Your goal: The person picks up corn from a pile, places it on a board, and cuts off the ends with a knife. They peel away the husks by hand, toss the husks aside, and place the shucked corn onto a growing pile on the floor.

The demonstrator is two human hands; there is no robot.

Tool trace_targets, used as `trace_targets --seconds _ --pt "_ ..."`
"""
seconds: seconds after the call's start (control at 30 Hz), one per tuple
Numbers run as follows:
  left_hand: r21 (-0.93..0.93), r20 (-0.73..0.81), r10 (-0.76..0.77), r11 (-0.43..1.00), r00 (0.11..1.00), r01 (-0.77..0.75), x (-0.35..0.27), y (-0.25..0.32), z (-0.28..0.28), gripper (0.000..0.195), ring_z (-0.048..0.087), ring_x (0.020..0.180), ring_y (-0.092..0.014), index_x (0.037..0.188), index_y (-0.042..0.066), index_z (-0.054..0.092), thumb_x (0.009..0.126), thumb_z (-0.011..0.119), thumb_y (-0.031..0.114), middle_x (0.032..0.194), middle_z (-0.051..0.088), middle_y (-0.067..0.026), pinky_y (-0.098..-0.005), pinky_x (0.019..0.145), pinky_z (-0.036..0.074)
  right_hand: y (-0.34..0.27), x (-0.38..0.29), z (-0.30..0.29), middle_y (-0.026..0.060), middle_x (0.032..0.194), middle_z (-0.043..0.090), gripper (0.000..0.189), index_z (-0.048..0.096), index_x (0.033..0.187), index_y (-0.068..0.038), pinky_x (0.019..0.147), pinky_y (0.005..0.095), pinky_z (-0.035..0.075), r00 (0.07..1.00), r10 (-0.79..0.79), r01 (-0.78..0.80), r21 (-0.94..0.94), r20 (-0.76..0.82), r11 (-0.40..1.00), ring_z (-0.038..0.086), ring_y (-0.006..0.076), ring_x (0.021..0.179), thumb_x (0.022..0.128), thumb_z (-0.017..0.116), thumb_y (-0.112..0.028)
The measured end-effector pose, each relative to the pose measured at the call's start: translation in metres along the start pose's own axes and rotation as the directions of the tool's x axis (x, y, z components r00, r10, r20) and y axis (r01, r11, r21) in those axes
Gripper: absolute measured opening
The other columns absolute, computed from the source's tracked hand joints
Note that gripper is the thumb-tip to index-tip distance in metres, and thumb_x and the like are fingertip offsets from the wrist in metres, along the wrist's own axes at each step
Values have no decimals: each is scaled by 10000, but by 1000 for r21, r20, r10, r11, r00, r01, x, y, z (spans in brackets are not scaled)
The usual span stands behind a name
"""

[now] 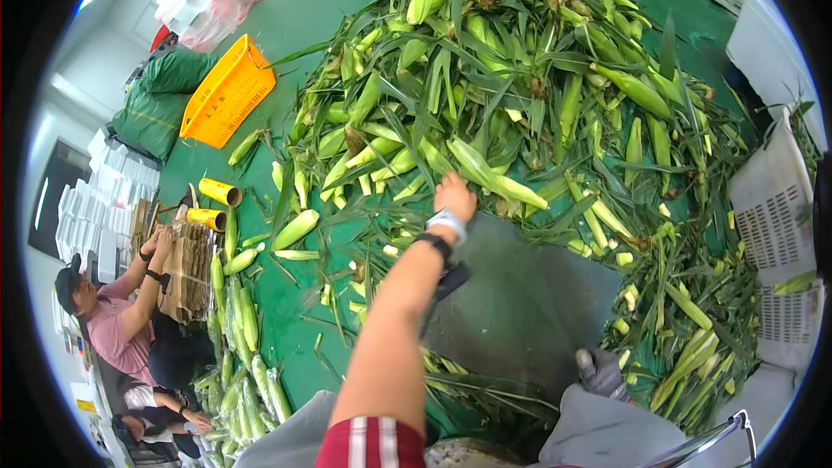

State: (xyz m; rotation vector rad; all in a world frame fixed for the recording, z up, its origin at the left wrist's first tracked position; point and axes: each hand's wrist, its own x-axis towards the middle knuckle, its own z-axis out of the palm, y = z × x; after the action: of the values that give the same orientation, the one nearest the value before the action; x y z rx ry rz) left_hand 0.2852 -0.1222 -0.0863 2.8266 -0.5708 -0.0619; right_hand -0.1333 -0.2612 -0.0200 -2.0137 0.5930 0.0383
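Observation:
My left hand (455,197), bare with a pale band and a black strap at the wrist, reaches to the near edge of a large heap of corn ears in green husks (422,117). Its fingertips are hidden among the husks, beside a pale green ear of corn (487,172); whether they grip anything is unclear. A black device (453,281) sits by that wrist. Below lies a dark flat board (520,302). At the board's near right corner rests my right hand (603,374) in a grey glove, near my knee; its hold cannot be made out.
Cut stalk ends and leaves (682,338) litter the right side, by white slotted crates (777,201). An orange basket (231,94) stands far left. Two people work at left, beside stacked cardboard (188,273), yellow tubes (220,192) and bagged corn (240,403).

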Motion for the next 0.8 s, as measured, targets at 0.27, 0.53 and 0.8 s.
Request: trace_targets --seconds 0.27,0.53,0.8 --pt "-361 -198 94 919 976 -161 -5 -32 -17 272 575 812 -424 1001 7 529 739 526 78 850 595 -257 -470 717 467 6 -10 0 103 574 474 483 568 787 23 527 352 378 998 61 -61 19 -7 998 416 232 518 872 476 -443" --pt "6 -34 -401 916 916 401 -81 -91 -112 900 302 1184 -492 1362 27 166 627 663 176 1389 198 -222 -490 987 290 -1 3 4 123 575 478 473 568 791 23 528 355 386 987 94 -79 115 -128 990 437 250 520 872 476 -434" --pt "-102 78 111 989 991 -103 -13 72 8 511 524 957 -375 1141 -90 404 761 563 212 988 523 -258 -400 833 447 2 0 -4 142 576 482 463 569 795 23 529 358 395 988 52 -38 97 -144 995 458 267 522 872 476 -424"
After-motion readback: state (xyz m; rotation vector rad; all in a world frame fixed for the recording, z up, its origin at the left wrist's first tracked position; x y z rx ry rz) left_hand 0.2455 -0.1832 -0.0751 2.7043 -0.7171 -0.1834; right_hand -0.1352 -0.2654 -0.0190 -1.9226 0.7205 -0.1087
